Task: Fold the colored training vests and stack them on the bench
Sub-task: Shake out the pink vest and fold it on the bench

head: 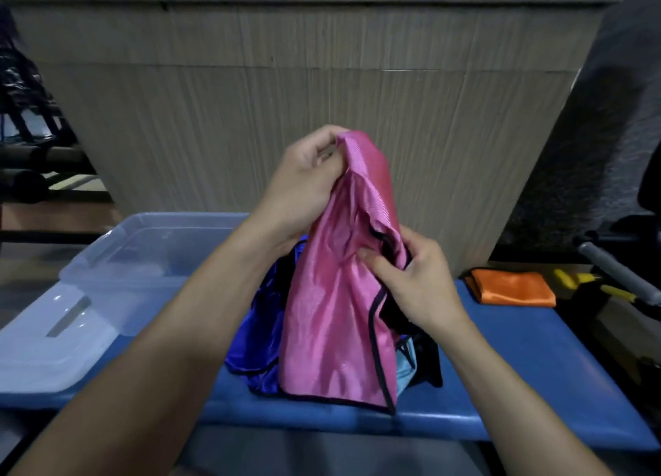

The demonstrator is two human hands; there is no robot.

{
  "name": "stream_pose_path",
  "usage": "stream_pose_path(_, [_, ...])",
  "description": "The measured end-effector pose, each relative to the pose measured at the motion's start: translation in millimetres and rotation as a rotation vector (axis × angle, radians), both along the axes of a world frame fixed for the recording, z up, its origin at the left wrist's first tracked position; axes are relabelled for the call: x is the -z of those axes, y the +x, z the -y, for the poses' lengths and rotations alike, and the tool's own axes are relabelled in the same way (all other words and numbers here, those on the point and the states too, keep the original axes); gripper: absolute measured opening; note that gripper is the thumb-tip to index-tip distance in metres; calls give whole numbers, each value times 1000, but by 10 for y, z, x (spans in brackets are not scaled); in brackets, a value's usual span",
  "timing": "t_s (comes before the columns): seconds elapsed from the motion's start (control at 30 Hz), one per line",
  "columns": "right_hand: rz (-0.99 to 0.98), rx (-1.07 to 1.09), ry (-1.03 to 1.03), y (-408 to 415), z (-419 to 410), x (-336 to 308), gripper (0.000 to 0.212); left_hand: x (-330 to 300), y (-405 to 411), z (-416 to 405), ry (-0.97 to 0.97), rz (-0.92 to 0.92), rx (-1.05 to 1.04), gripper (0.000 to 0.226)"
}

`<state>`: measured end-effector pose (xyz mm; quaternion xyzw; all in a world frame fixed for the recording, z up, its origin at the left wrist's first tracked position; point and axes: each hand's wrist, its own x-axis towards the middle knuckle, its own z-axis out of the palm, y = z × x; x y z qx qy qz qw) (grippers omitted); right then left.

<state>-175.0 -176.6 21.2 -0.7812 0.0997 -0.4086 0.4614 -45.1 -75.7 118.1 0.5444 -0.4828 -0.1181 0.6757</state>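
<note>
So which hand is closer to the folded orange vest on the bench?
Right. The right hand grips the pink vest just left of the orange vest; the left hand holds the pink vest's top, higher and farther left.

Bin [150, 246] and lid [53, 347] at desk [518, 386] left, vest pile [261, 336] mid-desk, raised vest [336, 314] over it between both hands – folded vest [511, 288] far right, wall panel [286, 100] behind.
</note>
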Motion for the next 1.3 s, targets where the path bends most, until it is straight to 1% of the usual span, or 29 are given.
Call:
stream_pose_path(0.03, [13,20,11,-18,-18,-9,19,-5,-7,-24,8,14,-30,19])
stream_pose_path(0.1, [70,40,61,-62,-44,-45,25,-2,-15,-80,40,-53,-32,20])
stream_pose_path(0.17, [145,89,147,-105,-41,-115,21,61,-9,-125,86,-96,-35,21])
stream_pose_path(0.2, [167,129,195,-120,-23,-144,18,120,-2,-155,79,-39,-104,22])
stream_pose_path(0.27, [178,198,277,-143,22,-196,10,276,-42,-277,-35,148,-276,22])
stream_pose_path(0.3, [173,230,307,-146,55,-209,7,374,-87,-376,-68,209,-280,15])
stream_pose_path(0.33, [162,257,337,-138,86,-223,5,471,-164,-485,-40,228,-196,9])
stream_pose_path(0.37, [149,278,365,-124,116,-235,5,567,-266,-601,51,236,-68,17])
stream_pose_path(0.4, [137,295,393,-99,133,-251,5,671,-366,-705,189,263,48,34])
stream_pose_path(0.43, [130,309,416,-62,142,-273,5,770,-462,-788,340,342,99,53])
stream_pose_path(0.47, [123,319,442,-16,143,-296,5,891,-531,-829,440,436,71,67])
stream_pose_path(0.5, [119,319,469,28,132,-325,7,1006,-590,-835,474,516,-16,74])
stream_pose_path(0.53, [111,316,491,77,128,-349,12,1086,-610,-799,455,573,-128,72])
stream_pose_path(0.57, [97,313,509,125,128,-367,16,1127,-598,-751,413,601,-230,62])
stream_pose_path(0.63, [47,314,562,187,132,-397,19,1152,-464,-659,332,635,-361,31])
stream_pose_path(0.67, [19,314,604,200,152,-412,20,1158,-350,-615,314,615,-377,19])
stream_pose_path(0.7, [-12,305,653,196,180,-417,19,1145,-239,-583,294,540,-368,10])
stream_pose_path(0.73, [-43,291,699,183,211,-413,17,1127,-121,-554,280,427,-344,2])
stream_pose_path(0.8, [-119,256,769,152,303,-359,17,1045,83,-487,241,186,-304,12])
stream_pose_path(0.87, [-214,200,825,130,405,-261,17,950,236,-399,209,32,-283,20])
stream_pose_path(0.97, [-342,125,931,125,637,-43,14,873,427,-247,213,-23,-280,22])
stream_pose_path(1.07, [-552,77,968,97,822,212,22,887,549,-114,247,-6,-235,21])
stream_pose_path(1.1, [-585,57,975,98,872,267,25,893,579,-75,252,-4,-221,23])
stream_pose_path(1.13, [-563,43,990,98,937,304,28,893,602,-36,256,-11,-214,24])
stream_pose_path(1.17, [-475,37,1010,99,1024,321,32,890,628,0,260,-19,-213,25])
stream_pose_path(1.2, [-339,52,1041,105,1119,313,37,879,649,32,265,-28,-218,25])
stream_pose_path(1.23, [-195,80,1082,97,1222,313,40,869,672,58,271,-37,-226,26])
stream_pose_path(1.27, [-106,131,1097,73,1291,320,41,861,695,76,278,-47,-235,26])
stream_pose_path(1.3, [-99,218,1042,33,1345,380,39,853,712,89,278,-58,-241,26])
